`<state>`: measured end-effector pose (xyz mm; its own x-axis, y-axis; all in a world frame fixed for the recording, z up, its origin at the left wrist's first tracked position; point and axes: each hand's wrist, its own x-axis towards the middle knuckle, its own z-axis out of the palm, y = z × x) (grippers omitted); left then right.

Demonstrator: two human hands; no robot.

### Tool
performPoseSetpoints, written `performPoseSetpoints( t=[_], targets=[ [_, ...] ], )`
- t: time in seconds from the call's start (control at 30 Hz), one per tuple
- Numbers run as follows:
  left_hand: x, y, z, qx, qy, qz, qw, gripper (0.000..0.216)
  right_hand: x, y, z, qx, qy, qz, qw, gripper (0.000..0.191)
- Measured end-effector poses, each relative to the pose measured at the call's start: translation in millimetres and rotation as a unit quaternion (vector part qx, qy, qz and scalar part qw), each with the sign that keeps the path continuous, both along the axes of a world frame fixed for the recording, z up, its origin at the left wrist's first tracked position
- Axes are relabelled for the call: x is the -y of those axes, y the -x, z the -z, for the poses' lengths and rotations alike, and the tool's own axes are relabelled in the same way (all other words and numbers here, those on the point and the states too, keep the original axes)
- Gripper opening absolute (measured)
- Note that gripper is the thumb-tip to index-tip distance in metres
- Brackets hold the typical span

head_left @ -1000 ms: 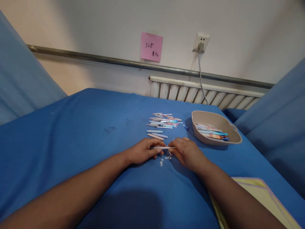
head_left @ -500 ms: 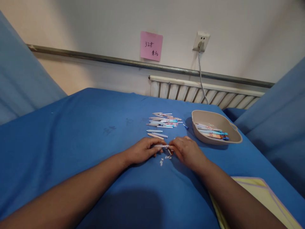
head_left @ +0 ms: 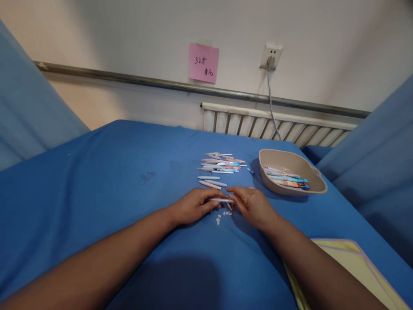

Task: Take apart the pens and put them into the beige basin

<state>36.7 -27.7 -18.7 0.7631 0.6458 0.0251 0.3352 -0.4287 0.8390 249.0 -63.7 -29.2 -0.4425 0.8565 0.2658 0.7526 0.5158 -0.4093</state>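
My left hand (head_left: 193,206) is closed on a pale, slim pen (head_left: 222,200), held level just above the blue cloth. At the pen's right end are the fingers of my right hand (head_left: 253,206), closed on it with the index finger raised. Something orange-brown shows under the right fingers, partly hidden. Several small white pieces (head_left: 218,220) lie on the cloth just below my hands. Beyond them rest a few pale pen barrels (head_left: 210,184) and a larger group of pens and thin white refills (head_left: 222,163).
A beige basket (head_left: 267,183) with several pens in it stands at the right. Left of it lies a small blue piece (head_left: 251,171). A yellow cloth or folder (head_left: 342,254) is by my right forearm. A radiator (head_left: 237,122) and metal rail (head_left: 145,82) line the wall.
My right index finger has lifted off the pen and straightened, and more of the pen's right end shows. My left hand has barely moved.
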Motion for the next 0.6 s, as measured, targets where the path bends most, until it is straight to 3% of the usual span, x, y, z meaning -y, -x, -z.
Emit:
performPoseSetpoints(
  t=[0.1, 0.2, 0.3, 0.47, 0.6],
  targets=[
    [0, 0, 2.0, -0.008, 0.026, -0.018, 0.999, 0.029, 1, 0, -1.1, -0.01, -0.029, -0.001, 1.0, 0.035],
    [-2, 0, 5.5, 0.021, 0.073, -0.04, 0.996, 0.031, 1, -1, -4.2, 0.02, -0.048, -0.016, 0.999, 0.019],
    [-3, 0, 5.7, 0.024, 0.055, -0.038, 0.997, 0.032, 2, -3, -6.0, 0.019, -0.03, -0.022, 0.999, 0.019],
    [-1, 1, -2.2, -0.004, -0.064, 0.007, 0.998, 0.029, 1, -3, -1.9, -0.109, 0.111, -0.038, 0.987, 0.019],
    [3, 2, -7.9, -0.036, -0.156, 0.019, 0.987, 0.025, -1, 2, 4.0, -0.235, 0.278, -0.037, 0.931, 0.031]
  ],
)
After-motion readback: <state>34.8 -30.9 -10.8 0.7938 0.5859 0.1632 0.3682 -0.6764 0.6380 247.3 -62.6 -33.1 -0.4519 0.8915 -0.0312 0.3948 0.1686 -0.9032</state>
